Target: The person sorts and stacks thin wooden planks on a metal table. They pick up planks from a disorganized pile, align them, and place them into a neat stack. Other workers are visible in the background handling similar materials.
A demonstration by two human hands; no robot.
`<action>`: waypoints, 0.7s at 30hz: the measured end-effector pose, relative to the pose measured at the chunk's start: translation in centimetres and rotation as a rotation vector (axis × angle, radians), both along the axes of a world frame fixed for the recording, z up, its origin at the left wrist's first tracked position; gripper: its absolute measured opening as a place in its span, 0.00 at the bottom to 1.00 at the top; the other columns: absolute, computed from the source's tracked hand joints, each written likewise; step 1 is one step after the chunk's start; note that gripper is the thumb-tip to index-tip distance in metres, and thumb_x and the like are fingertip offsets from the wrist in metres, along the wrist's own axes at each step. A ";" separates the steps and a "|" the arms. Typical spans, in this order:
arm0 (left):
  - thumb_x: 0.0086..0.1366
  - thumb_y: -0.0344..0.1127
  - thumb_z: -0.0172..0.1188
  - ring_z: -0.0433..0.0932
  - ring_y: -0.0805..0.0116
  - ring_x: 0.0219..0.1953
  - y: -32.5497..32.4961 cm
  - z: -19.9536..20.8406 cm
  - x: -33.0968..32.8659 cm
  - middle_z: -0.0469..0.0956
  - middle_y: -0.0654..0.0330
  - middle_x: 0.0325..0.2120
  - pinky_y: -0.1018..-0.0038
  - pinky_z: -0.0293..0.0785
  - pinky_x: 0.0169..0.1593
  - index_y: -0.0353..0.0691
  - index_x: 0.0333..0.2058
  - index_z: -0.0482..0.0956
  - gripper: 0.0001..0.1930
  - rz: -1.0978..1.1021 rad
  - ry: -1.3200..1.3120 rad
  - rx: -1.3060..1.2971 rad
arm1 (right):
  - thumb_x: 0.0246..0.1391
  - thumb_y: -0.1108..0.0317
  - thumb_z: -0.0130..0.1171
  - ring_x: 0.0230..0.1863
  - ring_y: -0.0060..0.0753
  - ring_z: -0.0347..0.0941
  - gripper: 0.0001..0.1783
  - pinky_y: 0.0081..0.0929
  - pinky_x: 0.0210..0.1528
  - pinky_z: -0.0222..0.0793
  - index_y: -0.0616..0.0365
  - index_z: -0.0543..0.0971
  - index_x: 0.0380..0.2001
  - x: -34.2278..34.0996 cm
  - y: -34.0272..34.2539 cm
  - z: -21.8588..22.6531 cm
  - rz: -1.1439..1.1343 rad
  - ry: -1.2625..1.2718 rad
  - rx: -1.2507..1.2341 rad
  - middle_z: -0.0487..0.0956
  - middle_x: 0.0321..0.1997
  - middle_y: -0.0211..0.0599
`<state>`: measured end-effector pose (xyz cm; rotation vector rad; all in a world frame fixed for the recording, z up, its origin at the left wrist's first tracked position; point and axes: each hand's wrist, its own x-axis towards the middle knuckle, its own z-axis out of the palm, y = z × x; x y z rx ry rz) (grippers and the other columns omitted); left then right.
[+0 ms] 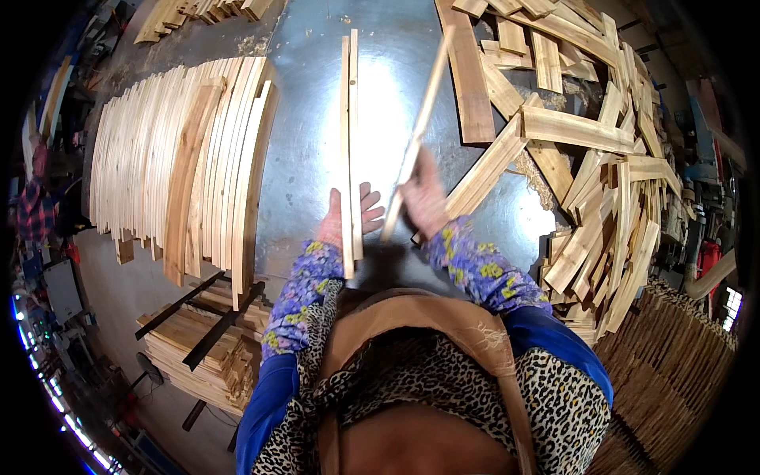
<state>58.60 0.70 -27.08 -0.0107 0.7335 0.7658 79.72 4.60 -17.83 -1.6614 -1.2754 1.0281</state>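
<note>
Two narrow wooden strips (349, 119) stand side by side in front of me, running away across the metal table. My left hand (369, 212) is behind them at their near end, its fingers spread and the strips crossing the palm. A third wooden strip (432, 87) slants from upper right down toward my left hand. My right hand (427, 198) holds that strip near its lower end, between thumb and fingers; it is somewhat blurred. A gap separates the slanted strip from the pair.
A long row of wooden strips (150, 150) lies on the left, overhanging the table's near edge. Loose boards (578, 127) are heaped on the right, near a darker plank (471, 87). Stacked boards (198, 340) sit below left. Dense stacked wood (665, 356) stands lower right.
</note>
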 end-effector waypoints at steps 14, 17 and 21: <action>0.70 0.64 0.66 0.86 0.52 0.48 4.5 1.9 -5.1 0.77 0.42 0.60 0.55 0.87 0.48 0.36 0.68 0.72 0.41 -0.234 1.351 0.507 | 0.56 0.51 0.69 0.69 0.62 0.75 0.43 0.52 0.68 0.74 0.52 0.70 0.73 13.6 20.2 0.1 -0.066 -0.775 -0.397 0.78 0.68 0.60; 0.72 0.51 0.68 0.83 0.50 0.59 1.6 8.7 -8.2 0.67 0.40 0.72 0.56 0.86 0.56 0.38 0.74 0.65 0.40 -0.454 1.851 0.352 | 0.63 0.59 0.64 0.56 0.49 0.85 0.36 0.43 0.62 0.83 0.62 0.72 0.71 11.6 17.6 1.0 0.057 -0.159 -0.588 0.84 0.57 0.58; 0.69 0.52 0.72 0.84 0.51 0.51 -0.4 15.2 -11.2 0.75 0.47 0.63 0.55 0.87 0.55 0.54 0.75 0.66 0.40 -0.795 2.070 0.134 | 0.65 0.58 0.66 0.54 0.52 0.84 0.34 0.41 0.60 0.83 0.69 0.74 0.66 -0.7 6.3 -3.4 0.364 -0.430 -0.489 0.84 0.56 0.59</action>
